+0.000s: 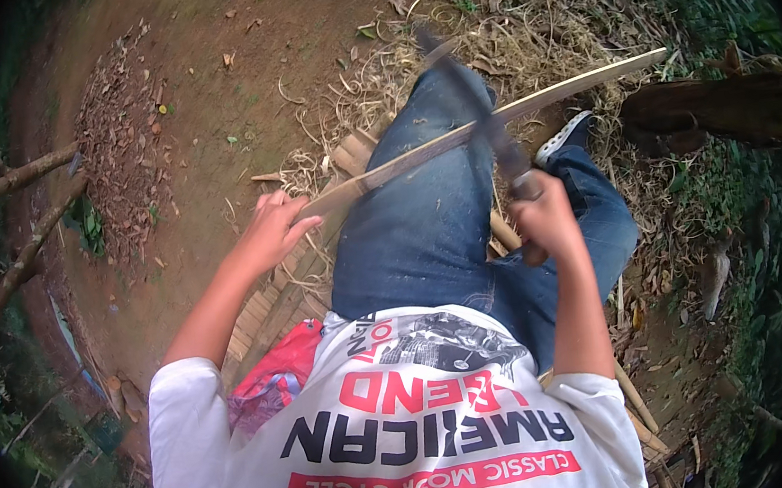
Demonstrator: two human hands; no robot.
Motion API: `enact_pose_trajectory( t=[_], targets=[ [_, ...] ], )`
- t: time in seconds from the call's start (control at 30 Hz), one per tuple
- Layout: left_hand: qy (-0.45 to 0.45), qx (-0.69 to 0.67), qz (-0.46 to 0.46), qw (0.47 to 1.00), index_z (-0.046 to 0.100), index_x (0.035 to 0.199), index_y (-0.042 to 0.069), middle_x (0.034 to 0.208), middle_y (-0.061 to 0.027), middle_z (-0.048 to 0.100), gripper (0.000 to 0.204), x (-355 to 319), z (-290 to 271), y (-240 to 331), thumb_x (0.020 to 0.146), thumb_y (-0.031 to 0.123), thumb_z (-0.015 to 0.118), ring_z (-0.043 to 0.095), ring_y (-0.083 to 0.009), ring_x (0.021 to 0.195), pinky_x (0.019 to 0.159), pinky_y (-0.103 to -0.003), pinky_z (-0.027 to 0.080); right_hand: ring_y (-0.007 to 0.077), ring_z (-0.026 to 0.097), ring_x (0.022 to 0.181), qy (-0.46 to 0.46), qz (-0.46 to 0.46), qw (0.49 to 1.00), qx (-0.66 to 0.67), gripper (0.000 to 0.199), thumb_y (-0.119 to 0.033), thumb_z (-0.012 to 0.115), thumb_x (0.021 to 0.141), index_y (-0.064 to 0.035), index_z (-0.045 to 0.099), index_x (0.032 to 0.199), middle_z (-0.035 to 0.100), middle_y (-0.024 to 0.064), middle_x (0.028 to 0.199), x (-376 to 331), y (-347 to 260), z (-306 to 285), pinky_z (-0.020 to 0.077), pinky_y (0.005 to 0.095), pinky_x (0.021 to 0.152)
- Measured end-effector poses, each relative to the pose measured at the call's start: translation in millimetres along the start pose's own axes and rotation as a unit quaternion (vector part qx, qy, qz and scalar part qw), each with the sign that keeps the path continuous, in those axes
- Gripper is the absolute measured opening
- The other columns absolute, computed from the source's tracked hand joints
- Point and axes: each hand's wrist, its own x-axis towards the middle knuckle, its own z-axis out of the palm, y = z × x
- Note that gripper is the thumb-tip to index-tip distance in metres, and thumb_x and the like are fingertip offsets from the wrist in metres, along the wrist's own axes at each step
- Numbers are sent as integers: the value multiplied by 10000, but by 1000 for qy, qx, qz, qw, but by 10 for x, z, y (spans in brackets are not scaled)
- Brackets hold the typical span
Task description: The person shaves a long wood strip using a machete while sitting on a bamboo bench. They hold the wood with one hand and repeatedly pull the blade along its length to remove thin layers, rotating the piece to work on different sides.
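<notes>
Tan strip (425, 155) crosses a denim-covered thigh (419, 236), left hand (273, 230) gripping one end, right hand (543, 216) holding a blurred knife (479, 101) over it: apparently shaving; next stroke likely needs steadiness.

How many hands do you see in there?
2. The left hand is toward the left, holding one end of a long wooden strip. The right hand is toward the right, gripping a big, blurry knife by its handle.
</notes>
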Motion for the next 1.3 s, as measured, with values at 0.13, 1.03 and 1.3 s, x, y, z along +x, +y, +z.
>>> enact_pose_trajectory(
  t=[0.13,1.03,1.3],
  targets=[
    [-9,-5,8,1000,625,1163,46,919,-177,549,421,113,-8,158,910,383,617,493,-353,946,891,-438,399,195,633,616,-21,23,999,-42,201,21,617,715,15,619,916,636,120,708,-152,-166,246,499,359,552],
    [118,-238,15,964,610,965,31,786,-48,525,223,302,276,1096,949,253,611,514,-159,791,724,-318,431,117,524,454,253,6,933,256,141,14,676,817,9,539,853,610,76,687,-710,593,-86,414,265,398],
    [-134,-696,4,705,542,1095,63,929,-24,576,263,372,212,1640,1011,311,516,564,-110,819,775,-272,466,116,528,456,225,-39,926,301,166,-7,702,828,34,568,917,689,137,852,-958,388,-73,427,248,400]
  ],
)
